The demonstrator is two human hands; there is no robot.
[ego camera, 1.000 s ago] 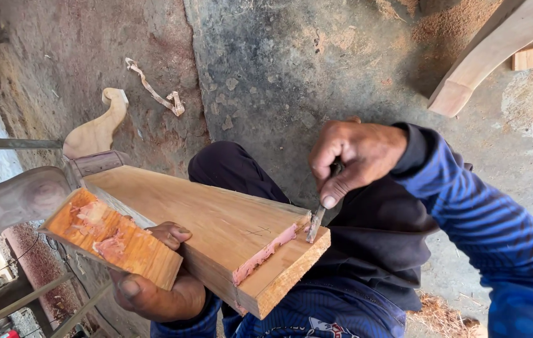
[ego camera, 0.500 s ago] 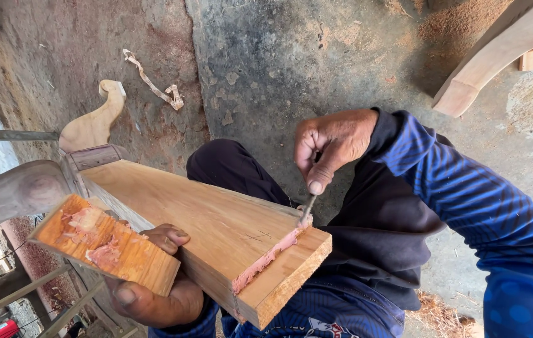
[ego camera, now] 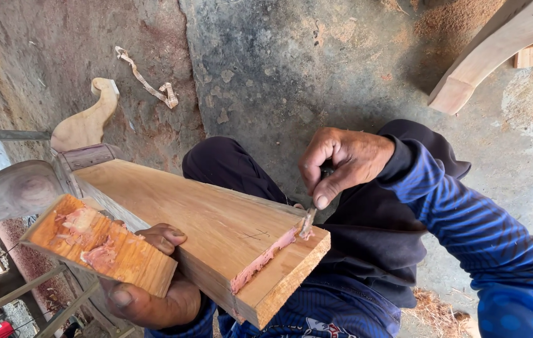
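Note:
My right hand (ego camera: pixel 341 164) grips a small thin blade tool (ego camera: pixel 309 220), its tip pressed into pink putty (ego camera: pixel 265 258) spread along the end face of a long wooden plank (ego camera: pixel 204 222). The plank rests across my lap, its near end tilted toward me. My left hand (ego camera: pixel 151 285) reaches under the plank's edge and holds a small wooden block (ego camera: pixel 101 247) smeared with pink putty on its top face. A dark pencil mark sits on the plank near the tool tip.
A curved carved wooden piece (ego camera: pixel 86 122) lies on the rough concrete floor (ego camera: pixel 266 69), with a twisted wood shaving (ego camera: pixel 147 81) beyond it. A pale curved timber (ego camera: pixel 498 53) crosses the upper right. A dark carved leg (ego camera: pixel 13 191) sits at the left.
My right hand has lifted, then come back down with the blade tip onto the putty line at the plank's end. The left hand and the block have stayed put.

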